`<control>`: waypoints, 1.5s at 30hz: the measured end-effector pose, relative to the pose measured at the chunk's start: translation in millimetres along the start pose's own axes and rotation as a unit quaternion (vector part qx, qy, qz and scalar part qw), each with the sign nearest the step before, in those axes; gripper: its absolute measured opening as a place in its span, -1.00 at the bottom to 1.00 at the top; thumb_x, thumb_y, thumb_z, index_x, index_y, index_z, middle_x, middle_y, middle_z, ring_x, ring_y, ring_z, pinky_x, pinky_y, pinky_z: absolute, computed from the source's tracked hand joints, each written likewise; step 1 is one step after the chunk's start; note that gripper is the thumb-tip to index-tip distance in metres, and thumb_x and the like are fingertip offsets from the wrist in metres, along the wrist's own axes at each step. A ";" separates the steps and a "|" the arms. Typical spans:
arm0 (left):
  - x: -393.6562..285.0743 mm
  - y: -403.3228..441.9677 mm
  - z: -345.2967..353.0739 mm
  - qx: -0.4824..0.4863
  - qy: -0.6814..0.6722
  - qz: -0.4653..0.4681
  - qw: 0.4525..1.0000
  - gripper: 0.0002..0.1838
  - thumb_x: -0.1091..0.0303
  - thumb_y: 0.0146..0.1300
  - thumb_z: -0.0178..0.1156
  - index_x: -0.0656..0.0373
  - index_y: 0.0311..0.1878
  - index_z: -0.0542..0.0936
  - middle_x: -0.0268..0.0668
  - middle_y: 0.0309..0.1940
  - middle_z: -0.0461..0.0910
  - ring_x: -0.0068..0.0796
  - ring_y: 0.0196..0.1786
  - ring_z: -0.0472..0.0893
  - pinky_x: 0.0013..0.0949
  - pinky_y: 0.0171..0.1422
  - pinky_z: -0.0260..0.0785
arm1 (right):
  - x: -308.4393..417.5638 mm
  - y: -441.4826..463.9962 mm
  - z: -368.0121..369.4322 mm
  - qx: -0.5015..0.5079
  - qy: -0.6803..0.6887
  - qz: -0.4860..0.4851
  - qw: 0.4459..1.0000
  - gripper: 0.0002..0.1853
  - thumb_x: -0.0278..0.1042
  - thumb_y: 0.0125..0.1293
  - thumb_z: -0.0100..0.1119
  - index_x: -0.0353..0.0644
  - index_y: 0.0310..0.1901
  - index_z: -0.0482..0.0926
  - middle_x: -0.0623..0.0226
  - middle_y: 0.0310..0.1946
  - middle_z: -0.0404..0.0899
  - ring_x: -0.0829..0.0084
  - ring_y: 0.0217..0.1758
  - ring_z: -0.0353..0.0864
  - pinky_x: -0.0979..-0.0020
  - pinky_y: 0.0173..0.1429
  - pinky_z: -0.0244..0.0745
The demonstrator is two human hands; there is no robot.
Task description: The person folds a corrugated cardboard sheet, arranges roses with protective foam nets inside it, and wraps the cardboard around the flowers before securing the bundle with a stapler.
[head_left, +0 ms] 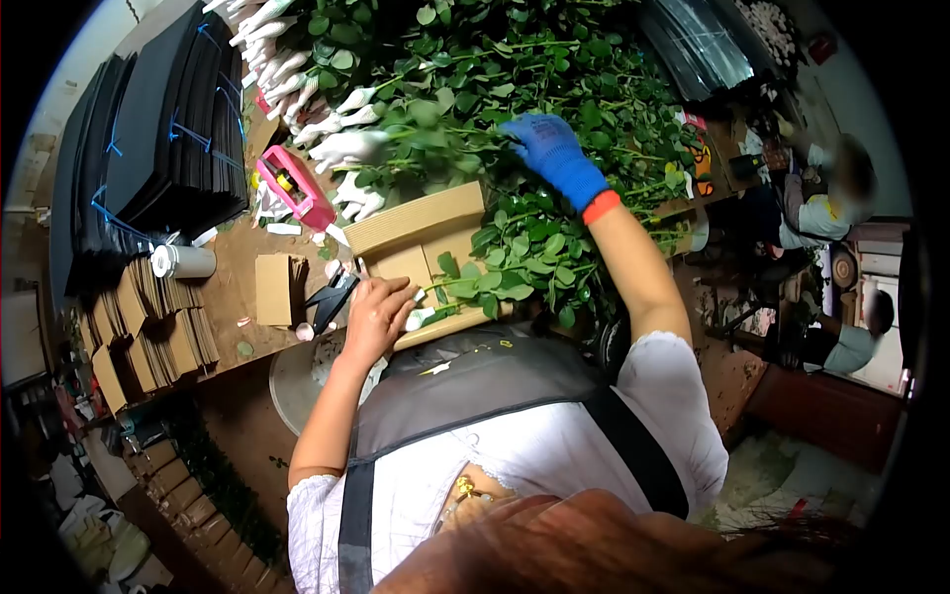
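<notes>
My left hand [376,315], bare, rests at the left end of a folded corrugated cardboard wrapper [416,220], thumb apart from the bent fingers. Beside its fingertips, white-wrapped rose buds [420,318] lie in the wrapper, their leafy stems [510,277] pointing right. My right hand [549,153], in a blue glove with an orange-red cuff, is closed on a rose stem over the pile of leafy roses [614,109]. That stem's white-netted bud [348,148] points left and is blurred. A black-handled tool [332,297] lies left of my left hand.
A pink tape dispenser [295,188] stands on the wooden table [233,259]. Farther left are black sheets tied with blue string [178,119], a white roll [183,261] and cardboard pieces [148,327]. Plastic sleeves [708,49] lie at back right. Other people [826,193] are at the right.
</notes>
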State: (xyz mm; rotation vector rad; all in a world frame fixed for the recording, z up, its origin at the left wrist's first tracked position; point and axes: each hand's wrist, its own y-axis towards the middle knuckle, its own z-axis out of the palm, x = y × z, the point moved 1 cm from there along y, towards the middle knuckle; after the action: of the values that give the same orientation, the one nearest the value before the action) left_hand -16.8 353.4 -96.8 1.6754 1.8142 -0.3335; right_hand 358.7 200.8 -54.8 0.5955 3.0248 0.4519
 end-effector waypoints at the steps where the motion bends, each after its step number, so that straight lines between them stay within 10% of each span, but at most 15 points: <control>1: 0.3 -0.4 2.1 0.006 -0.009 -0.019 1.000 -0.76 0.35 0.23 0.35 0.09 -0.03 0.74 -0.25 -0.14 0.61 -0.19 -0.04 0.56 -0.17 0.05 0.41 | -9.1 -7.0 12.6 0.082 -0.036 0.034 0.995 -0.64 -0.41 0.12 0.30 0.12 -0.01 0.65 0.29 -0.27 0.65 0.12 -0.18 0.64 0.16 -0.05 0.57; 12: 6.3 -2.8 8.5 -0.007 -0.142 -0.100 0.985 -0.79 0.40 0.21 0.38 0.15 -0.08 0.75 -0.21 -0.22 0.57 -0.18 -0.19 0.63 -0.25 -0.12 0.48 | 69.5 26.9 -88.6 -0.190 0.174 -0.119 0.959 -0.41 -0.59 0.19 0.17 0.25 0.23 0.56 0.40 0.01 0.68 0.24 0.04 0.64 0.19 0.23 0.56; 19: 8.1 -4.5 10.2 -0.029 -0.186 -0.121 0.975 -0.82 0.39 0.19 0.42 0.22 -0.17 0.69 -0.24 -0.25 0.57 -0.28 -0.20 0.63 -0.30 -0.16 0.47 | 111.4 12.9 -34.9 0.032 0.155 -0.063 0.985 -0.41 -0.56 0.11 0.28 0.15 0.21 0.62 0.34 0.06 0.69 0.21 0.05 0.66 0.24 0.18 0.55; 23: 12.6 -6.0 11.7 -0.049 -0.187 -0.097 0.976 -0.81 0.39 0.17 0.44 0.20 -0.19 0.67 -0.24 -0.26 0.58 -0.26 -0.22 0.63 -0.28 -0.14 0.47 | 125.8 -0.2 -103.1 -0.110 0.151 -0.110 0.976 -0.45 -0.55 0.06 0.31 0.09 0.15 0.66 0.34 0.06 0.69 0.21 0.06 0.66 0.25 0.17 0.54; 26: 18.9 -13.7 20.5 -0.049 -0.209 -0.168 0.962 -0.75 0.37 0.17 0.46 0.19 -0.14 0.64 -0.21 -0.21 0.62 -0.26 -0.15 0.66 -0.29 -0.09 0.50 | 112.1 -30.7 -127.6 -0.020 0.192 -0.079 0.978 -0.53 -0.53 0.13 0.30 0.05 0.11 0.68 0.30 0.02 0.71 0.19 0.02 0.68 0.24 0.14 0.56; 34: 22.5 -16.8 23.1 -0.074 -0.280 -0.208 0.935 -0.07 0.38 0.11 0.54 0.09 0.49 0.21 -0.18 0.27 0.50 -0.41 0.25 0.54 -0.38 0.16 0.45 | 66.7 -103.7 -75.7 0.270 0.160 0.082 0.946 -0.69 -0.33 0.32 0.25 0.05 0.10 0.67 0.22 0.02 0.70 0.13 0.03 0.69 0.27 0.09 0.59; 38: 13.4 -5.5 8.7 -0.069 -0.231 -0.128 0.962 -0.40 0.42 0.14 0.49 0.13 0.28 0.55 -0.24 0.21 0.54 -0.34 0.17 0.60 -0.32 0.17 0.50 | 57.5 -121.7 -34.9 0.245 0.216 0.052 0.944 -0.71 -0.22 0.33 0.23 0.16 0.08 0.66 0.33 0.01 0.70 0.19 0.01 0.69 0.24 0.07 0.60; 45: 14.2 -8.4 13.4 -0.036 -0.218 -0.150 0.964 -0.53 0.45 0.18 0.43 0.20 0.17 0.59 -0.21 0.10 0.58 -0.31 0.10 0.62 -0.35 0.17 0.49 | 29.1 -67.6 -29.5 0.161 0.123 0.050 0.978 -0.73 -0.09 0.30 0.22 0.10 -0.02 0.67 0.27 -0.14 0.70 0.09 -0.09 0.67 0.12 0.01 0.58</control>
State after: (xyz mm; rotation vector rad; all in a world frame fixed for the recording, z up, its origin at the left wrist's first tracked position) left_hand -20.9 355.6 -117.4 1.1593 1.7108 -0.6996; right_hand 304.5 143.7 -45.0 0.7633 3.3464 0.0347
